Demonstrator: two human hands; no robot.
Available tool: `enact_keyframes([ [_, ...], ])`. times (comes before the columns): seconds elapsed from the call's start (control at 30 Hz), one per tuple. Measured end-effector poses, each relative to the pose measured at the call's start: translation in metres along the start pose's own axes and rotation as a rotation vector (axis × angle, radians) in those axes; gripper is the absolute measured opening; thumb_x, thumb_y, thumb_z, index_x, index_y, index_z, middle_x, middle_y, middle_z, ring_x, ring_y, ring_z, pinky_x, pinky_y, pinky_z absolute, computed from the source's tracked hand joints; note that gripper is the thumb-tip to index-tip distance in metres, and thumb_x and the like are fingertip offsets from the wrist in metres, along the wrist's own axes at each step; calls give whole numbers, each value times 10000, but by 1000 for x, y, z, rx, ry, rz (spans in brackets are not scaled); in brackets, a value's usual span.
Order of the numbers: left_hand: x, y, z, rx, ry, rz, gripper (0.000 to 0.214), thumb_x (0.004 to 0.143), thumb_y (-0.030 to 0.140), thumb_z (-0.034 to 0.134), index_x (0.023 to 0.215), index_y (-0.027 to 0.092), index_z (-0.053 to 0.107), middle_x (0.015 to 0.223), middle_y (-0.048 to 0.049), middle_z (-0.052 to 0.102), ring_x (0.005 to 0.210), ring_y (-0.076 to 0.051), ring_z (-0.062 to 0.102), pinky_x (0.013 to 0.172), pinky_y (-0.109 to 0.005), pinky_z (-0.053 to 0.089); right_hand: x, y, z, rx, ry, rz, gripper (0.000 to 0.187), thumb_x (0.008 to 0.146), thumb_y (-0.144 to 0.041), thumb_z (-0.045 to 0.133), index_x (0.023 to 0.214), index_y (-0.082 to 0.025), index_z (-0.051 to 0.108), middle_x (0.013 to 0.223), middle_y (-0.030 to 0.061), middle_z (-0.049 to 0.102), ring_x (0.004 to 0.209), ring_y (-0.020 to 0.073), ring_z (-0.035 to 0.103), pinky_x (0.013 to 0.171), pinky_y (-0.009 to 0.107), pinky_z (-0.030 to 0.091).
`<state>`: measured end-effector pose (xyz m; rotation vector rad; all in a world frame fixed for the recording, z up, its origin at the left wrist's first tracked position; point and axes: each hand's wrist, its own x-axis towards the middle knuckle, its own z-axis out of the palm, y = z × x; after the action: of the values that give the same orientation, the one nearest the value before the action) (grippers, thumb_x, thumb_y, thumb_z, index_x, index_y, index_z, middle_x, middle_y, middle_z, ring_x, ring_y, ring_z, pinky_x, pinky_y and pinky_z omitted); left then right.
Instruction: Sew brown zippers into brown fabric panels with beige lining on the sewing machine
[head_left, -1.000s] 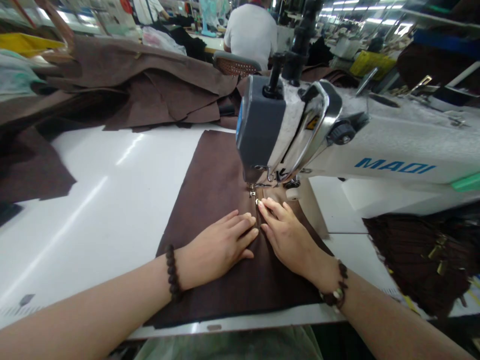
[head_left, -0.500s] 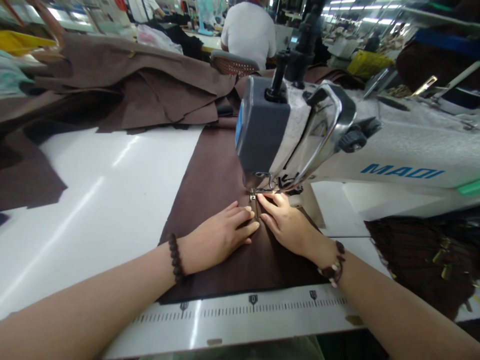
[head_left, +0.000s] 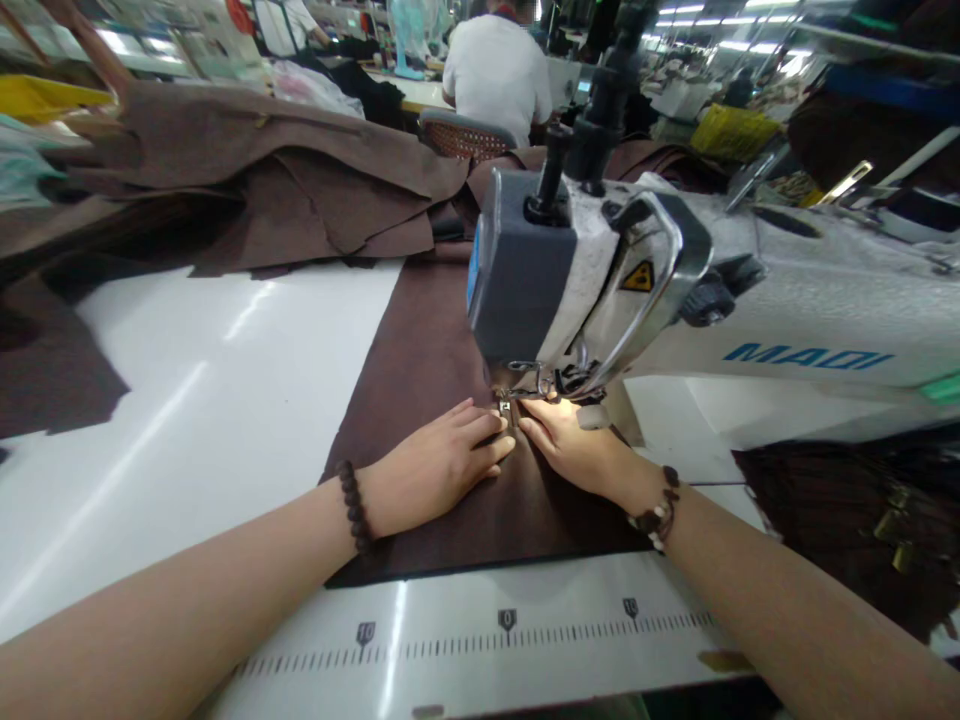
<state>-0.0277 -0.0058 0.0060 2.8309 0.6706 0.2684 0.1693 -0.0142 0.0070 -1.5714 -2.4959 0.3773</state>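
A dark brown fabric panel (head_left: 420, 370) lies flat on the white table (head_left: 210, 400), running under the head of a white sewing machine (head_left: 600, 270). My left hand (head_left: 435, 465) rests flat on the fabric just left of the presser foot (head_left: 505, 405), fingers stretched out together. My right hand (head_left: 574, 445) presses on the fabric just right of the foot, fingers extended toward the needle. Both wrists wear bead bracelets.
A printed ruler scale (head_left: 502, 630) runs along the table's near edge. Heaps of brown fabric (head_left: 247, 180) pile up at the back left. More dark pieces with brass parts (head_left: 862, 510) lie at the right. A person in a white shirt (head_left: 499, 70) sits ahead.
The fabric panel has travelled away from me under the machine, uncovering more of the ruler scale. Both hands have followed it closer to the presser foot.
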Motion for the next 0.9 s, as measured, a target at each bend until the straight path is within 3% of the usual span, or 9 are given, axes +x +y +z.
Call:
enact_keyframes([
  [0.23,3,-6,1,22,2,8,248,917,225,427,1125,152,539,1093,-108,524,1112,-245,452,1023,-462,330,5,3,5,-68,30,19,272,912,-230,365,973,-141,615,929,89,662,867,184,610,890,345,414],
  [0.43,7,-17,1,18,65,45,233,914,214,428,1105,152,546,1079,-105,525,1086,-230,465,953,-402,415,13,8,4,52,40,60,292,913,-228,355,943,-154,636,953,70,664,943,156,606,886,279,443],
  [0.6,9,-20,1,-1,86,62,214,908,201,433,1076,152,555,1123,-107,511,1114,-231,449,941,-388,425,14,13,6,73,75,49,293,903,-241,361,984,-155,629,1013,88,648,1023,181,577,920,323,443],
  [0.9,9,-23,4,8,88,69,240,930,225,395,1086,125,548,1110,-127,512,1106,-239,447,924,-391,431,18,18,10,129,85,19,325,900,-223,326,912,-137,639,973,91,656,987,159,594,912,283,449],
])
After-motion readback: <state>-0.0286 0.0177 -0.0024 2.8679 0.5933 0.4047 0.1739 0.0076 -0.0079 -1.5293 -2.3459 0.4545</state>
